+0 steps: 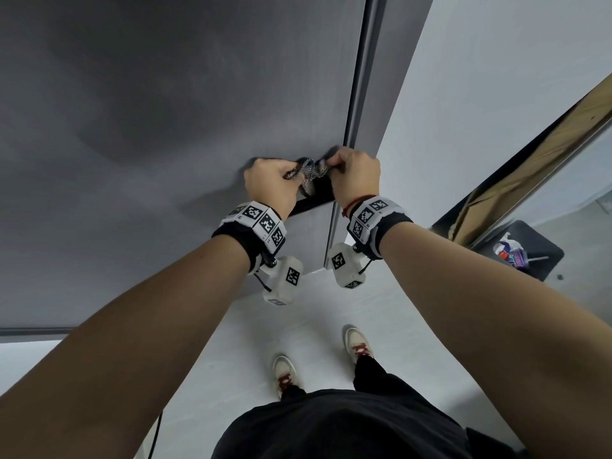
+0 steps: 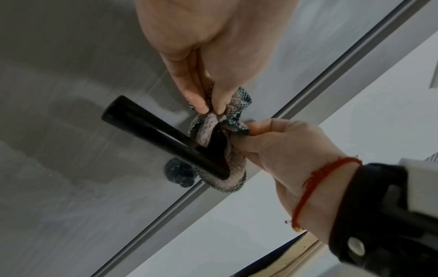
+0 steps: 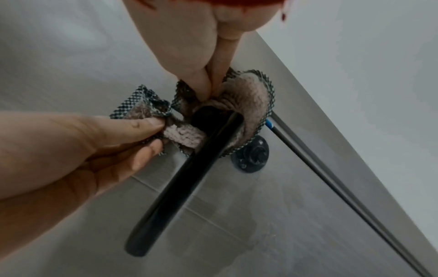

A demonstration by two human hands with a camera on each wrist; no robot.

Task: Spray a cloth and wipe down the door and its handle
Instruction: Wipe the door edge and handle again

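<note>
A grey door carries a black lever handle. A pink-grey cloth with a checked edge is looped round the handle's neck, close to the door. My left hand pinches one end of the cloth and my right hand pinches the other end. In the right wrist view the cloth wraps the top of the handle, with the left hand on its left end. The head view shows little of the handle behind my hands.
A round black lock rosette sits just beside the handle. The door's edge and grey frame run to the right, then a white wall. A spray bottle lies on a dark mat on the floor, far right.
</note>
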